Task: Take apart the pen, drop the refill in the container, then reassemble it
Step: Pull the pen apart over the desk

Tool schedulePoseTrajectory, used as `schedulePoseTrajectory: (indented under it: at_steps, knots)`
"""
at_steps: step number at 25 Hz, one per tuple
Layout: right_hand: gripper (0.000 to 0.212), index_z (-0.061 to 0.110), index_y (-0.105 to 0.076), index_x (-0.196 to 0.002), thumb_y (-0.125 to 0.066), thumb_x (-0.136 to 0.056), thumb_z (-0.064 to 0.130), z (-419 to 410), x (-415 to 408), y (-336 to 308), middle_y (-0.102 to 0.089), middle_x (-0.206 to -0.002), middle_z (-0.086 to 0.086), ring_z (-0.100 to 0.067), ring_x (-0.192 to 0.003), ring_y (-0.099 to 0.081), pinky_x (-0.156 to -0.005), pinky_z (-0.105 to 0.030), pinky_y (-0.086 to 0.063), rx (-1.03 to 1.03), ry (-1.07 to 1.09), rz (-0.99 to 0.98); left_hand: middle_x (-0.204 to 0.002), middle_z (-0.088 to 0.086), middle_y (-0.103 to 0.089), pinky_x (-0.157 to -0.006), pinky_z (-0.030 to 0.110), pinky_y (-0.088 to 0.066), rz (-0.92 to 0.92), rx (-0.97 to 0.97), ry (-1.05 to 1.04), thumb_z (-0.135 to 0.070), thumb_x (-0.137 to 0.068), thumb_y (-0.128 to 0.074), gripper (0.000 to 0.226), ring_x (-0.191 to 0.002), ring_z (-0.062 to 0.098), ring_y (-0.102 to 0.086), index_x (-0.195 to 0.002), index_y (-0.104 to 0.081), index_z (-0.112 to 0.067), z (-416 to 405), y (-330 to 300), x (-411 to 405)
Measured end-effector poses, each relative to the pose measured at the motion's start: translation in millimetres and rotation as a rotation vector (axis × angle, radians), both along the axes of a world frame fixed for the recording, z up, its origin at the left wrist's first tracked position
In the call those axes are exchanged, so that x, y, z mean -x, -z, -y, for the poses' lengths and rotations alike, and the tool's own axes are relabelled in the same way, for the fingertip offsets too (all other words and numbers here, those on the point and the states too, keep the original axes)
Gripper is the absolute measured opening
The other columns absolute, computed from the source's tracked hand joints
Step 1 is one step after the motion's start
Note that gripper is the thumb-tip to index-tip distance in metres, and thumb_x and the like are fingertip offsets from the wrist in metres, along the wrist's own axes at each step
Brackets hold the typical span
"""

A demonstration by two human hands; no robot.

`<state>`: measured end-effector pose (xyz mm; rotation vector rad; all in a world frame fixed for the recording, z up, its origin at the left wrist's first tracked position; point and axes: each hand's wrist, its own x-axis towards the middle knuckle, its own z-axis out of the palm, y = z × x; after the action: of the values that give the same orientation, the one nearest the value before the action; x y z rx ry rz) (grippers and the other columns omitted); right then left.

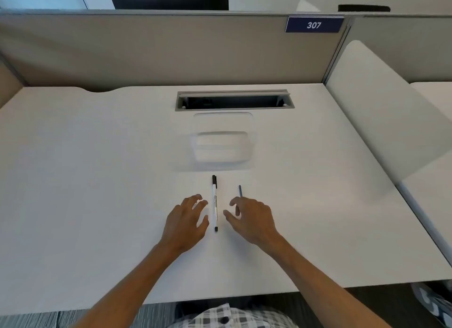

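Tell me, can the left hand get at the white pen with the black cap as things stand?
Probably yes: the left hand, open, lies beside the white pen with the black cap, nothing between them.

Both forearms were bare from the lower edge of the frame up to the wrists; no sleeve was visible on them. The left hand (186, 220) and the right hand (249, 217) wore nothing: no glove, ring, watch or bracelet could be seen. At the bottom centre of the frame a part of a checked garment (230, 316) showed, in a pattern of white, grey and dark squares, with one small dark round button in its middle.
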<state>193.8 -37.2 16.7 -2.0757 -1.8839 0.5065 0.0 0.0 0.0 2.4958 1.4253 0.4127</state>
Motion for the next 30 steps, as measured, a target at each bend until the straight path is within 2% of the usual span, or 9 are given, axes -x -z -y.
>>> schedulePoseTrajectory:
  at_steps: [6,11,18,22,26,30]
  knots:
    - [0.038,0.022,-0.065,-0.112,-0.053,-0.093,0.053,1.6,27.2,12.0,-0.07,-0.101,0.006,-0.019,-0.089,-0.067,-0.075,-0.031,-0.049,-0.001,0.017,-0.003,-0.131,0.011,-0.06,-0.091,0.039,-0.049,-0.014,0.042,-0.004,-0.023,-0.087,-0.063,0.035,-0.118,0.027,-0.058,-0.119,-0.065,-0.009,5.8,6.9,3.1]
    - [0.037,0.019,-0.066,-0.097,-0.055,-0.092,0.055,1.8,40.7,19.7,-0.069,-0.09,0.005,-0.018,-0.08,-0.066,-0.07,-0.031,-0.051,-0.005,0.095,0.009,-0.133,0.011,-0.059,-0.095,0.04,-0.048,0.001,0.044,-0.01,-0.02,-0.089,-0.061,0.033,-0.123,0.027,-0.054,-0.119,-0.066,-0.009,6.8,7.2,4.8]
    - [0.033,0.02,-0.066,-0.088,-0.057,-0.092,0.051,-2.9,47.3,23.0,-0.069,-0.082,0.006,-0.013,-0.071,-0.061,-0.063,-0.025,-0.043,-0.037,0.171,-0.009,-0.138,0.009,-0.055,-0.101,0.041,-0.044,-0.004,0.073,-0.007,-0.025,-0.091,-0.058,0.036,-0.127,0.026,-0.051,-0.123,-0.063,-0.01,4.8,4.5,5.0]
    - [0.03,0.02,-0.068,-0.089,-0.056,-0.093,0.047,-5.5,44.6,24.6,-0.071,-0.084,0.006,-0.015,-0.075,-0.066,-0.067,-0.029,-0.049,-0.027,0.159,-0.021,-0.13,0.009,-0.06,-0.094,0.038,-0.048,0.034,0.047,0.002,-0.023,-0.09,-0.059,0.032,-0.12,0.025,-0.056,-0.119,-0.065,-0.01,3.3,-1.8,3.1]
    - [0.035,0.021,-0.069,-0.091,-0.056,-0.091,0.053,-7.0,38.0,20.6,-0.073,-0.084,0.006,-0.015,-0.072,-0.065,-0.064,-0.026,-0.045,-0.048,0.188,-0.079,-0.122,0.01,-0.066,-0.087,0.037,-0.051,0.082,-0.047,0.047,-0.016,-0.087,-0.064,0.029,-0.11,0.026,-0.062,-0.115,-0.067,-0.01,-1.8,-12.5,-5.1]
    - [0.033,0.023,-0.072,-0.092,-0.058,-0.091,0.052,-5.4,28.3,8.7,-0.075,-0.084,0.009,-0.011,-0.07,-0.067,-0.059,-0.019,-0.041,-0.136,0.212,-0.139,-0.129,0.011,-0.062,-0.1,0.041,-0.043,0.071,-0.079,0.117,-0.016,-0.088,-0.064,0.033,-0.119,0.028,-0.057,-0.12,-0.064,-0.01,-9.6,-18.5,-12.9]
